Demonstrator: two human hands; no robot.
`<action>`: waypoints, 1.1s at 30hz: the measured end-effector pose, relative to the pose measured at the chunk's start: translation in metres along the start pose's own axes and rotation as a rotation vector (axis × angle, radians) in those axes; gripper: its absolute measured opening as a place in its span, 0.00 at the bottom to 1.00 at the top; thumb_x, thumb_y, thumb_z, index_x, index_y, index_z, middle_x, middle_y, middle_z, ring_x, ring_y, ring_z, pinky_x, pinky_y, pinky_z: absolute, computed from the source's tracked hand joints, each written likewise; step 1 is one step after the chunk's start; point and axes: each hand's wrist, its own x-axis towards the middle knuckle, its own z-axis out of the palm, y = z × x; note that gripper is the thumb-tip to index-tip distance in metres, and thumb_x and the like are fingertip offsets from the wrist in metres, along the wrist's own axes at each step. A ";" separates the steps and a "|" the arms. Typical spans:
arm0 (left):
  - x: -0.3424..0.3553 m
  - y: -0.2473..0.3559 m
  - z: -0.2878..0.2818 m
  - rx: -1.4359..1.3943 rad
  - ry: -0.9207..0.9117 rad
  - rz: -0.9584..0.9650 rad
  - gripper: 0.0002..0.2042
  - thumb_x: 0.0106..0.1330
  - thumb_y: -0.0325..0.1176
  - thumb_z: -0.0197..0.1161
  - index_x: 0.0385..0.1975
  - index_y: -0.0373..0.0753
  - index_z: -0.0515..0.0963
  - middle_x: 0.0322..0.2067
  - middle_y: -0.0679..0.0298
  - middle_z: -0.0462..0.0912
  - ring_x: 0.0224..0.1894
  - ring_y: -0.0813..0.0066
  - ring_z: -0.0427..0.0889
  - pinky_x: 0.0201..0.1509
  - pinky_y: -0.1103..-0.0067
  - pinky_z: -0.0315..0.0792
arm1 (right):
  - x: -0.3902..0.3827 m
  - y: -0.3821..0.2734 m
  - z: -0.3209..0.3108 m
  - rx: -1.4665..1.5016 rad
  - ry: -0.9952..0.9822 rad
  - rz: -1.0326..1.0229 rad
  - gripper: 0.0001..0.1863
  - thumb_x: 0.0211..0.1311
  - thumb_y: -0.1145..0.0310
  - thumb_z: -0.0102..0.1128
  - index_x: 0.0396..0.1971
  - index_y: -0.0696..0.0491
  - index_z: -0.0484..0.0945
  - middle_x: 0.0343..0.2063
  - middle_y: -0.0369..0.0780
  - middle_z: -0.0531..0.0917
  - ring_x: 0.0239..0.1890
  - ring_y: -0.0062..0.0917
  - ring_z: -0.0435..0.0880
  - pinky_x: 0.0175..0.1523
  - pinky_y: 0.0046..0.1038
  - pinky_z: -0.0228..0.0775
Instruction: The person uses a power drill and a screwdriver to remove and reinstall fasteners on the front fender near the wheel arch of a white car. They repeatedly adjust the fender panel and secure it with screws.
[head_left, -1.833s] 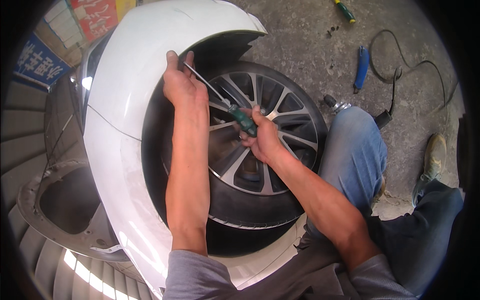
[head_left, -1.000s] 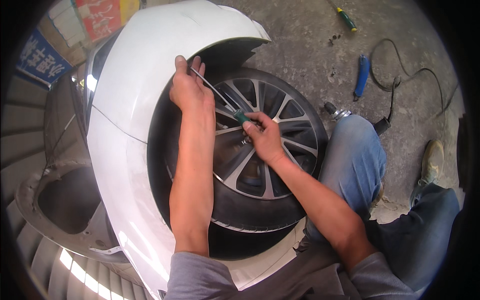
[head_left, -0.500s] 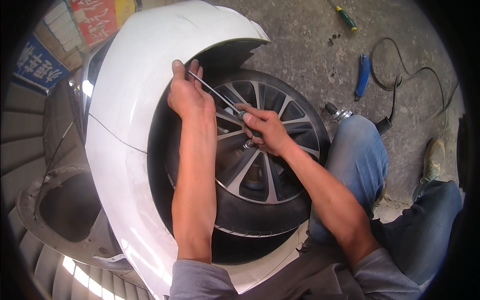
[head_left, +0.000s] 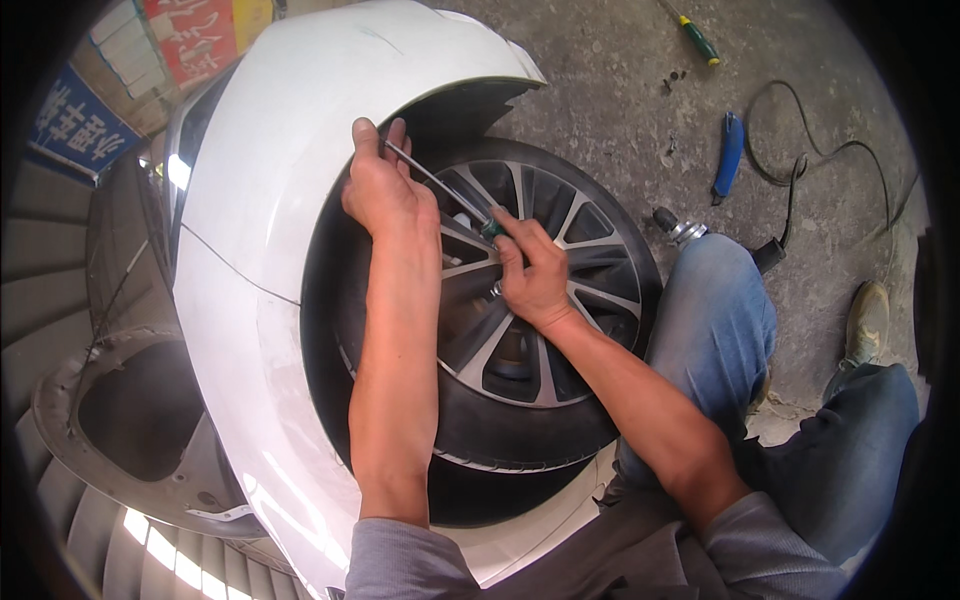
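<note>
My right hand (head_left: 535,270) is closed round the dark green handle of a screwdriver (head_left: 440,182) in front of the wheel (head_left: 540,385). Its thin metal shaft slants up and left, with the tip beside the fingers of my left hand (head_left: 392,190). That hand grips the wheel-arch edge of a white car fender (head_left: 260,150), thumb on the outer side and fingers toward the inside. What the screwdriver tip touches is hidden by the fingers. The wheel has a black tyre and dark and silver spokes.
A green and yellow screwdriver (head_left: 698,40) and a blue tool (head_left: 729,158) lie on the concrete floor to the right. A corded tool with a metal nose (head_left: 683,228) is by my knee (head_left: 715,300), its black cable (head_left: 850,140) looping behind. Small dark pieces (head_left: 675,78) are scattered nearby.
My right hand has rolled over on the screwdriver handle, the back of the hand now more upward. My left hand stays at the arch edge. The view has shifted slightly.
</note>
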 end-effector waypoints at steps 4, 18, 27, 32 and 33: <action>-0.001 0.000 0.000 0.021 -0.006 0.016 0.25 0.72 0.32 0.62 0.53 0.10 0.64 0.50 0.42 0.75 0.52 0.51 0.83 0.63 0.65 0.75 | 0.001 -0.002 -0.004 -0.025 -0.115 -0.073 0.17 0.60 0.75 0.63 0.51 0.53 0.84 0.27 0.42 0.80 0.25 0.33 0.81 0.34 0.27 0.73; 0.003 0.000 0.000 0.024 -0.014 0.012 0.26 0.71 0.31 0.63 0.54 0.11 0.64 0.51 0.43 0.75 0.52 0.51 0.83 0.61 0.66 0.76 | 0.017 0.029 -0.015 1.092 -0.343 0.914 0.16 0.62 0.69 0.66 0.46 0.60 0.75 0.30 0.39 0.81 0.29 0.22 0.80 0.27 0.20 0.75; 0.002 -0.002 -0.003 0.031 -0.022 0.011 0.28 0.72 0.32 0.62 0.56 0.10 0.62 0.53 0.41 0.74 0.53 0.52 0.83 0.63 0.67 0.74 | 0.001 -0.005 -0.004 0.141 -0.085 0.110 0.14 0.63 0.68 0.65 0.46 0.58 0.81 0.38 0.44 0.86 0.40 0.29 0.86 0.48 0.28 0.76; 0.005 -0.003 -0.009 0.013 -0.037 0.021 0.28 0.72 0.32 0.62 0.56 0.09 0.61 0.53 0.40 0.74 0.53 0.52 0.83 0.62 0.68 0.75 | 0.020 0.013 -0.020 0.918 -0.507 0.938 0.18 0.66 0.66 0.62 0.54 0.55 0.76 0.33 0.43 0.83 0.25 0.24 0.81 0.21 0.19 0.66; 0.005 -0.004 -0.007 0.006 -0.040 0.024 0.28 0.71 0.31 0.62 0.56 0.09 0.61 0.53 0.40 0.74 0.53 0.52 0.83 0.62 0.68 0.75 | 0.030 0.017 -0.024 1.172 -0.563 1.131 0.22 0.68 0.63 0.60 0.59 0.54 0.71 0.31 0.42 0.81 0.20 0.19 0.76 0.15 0.14 0.52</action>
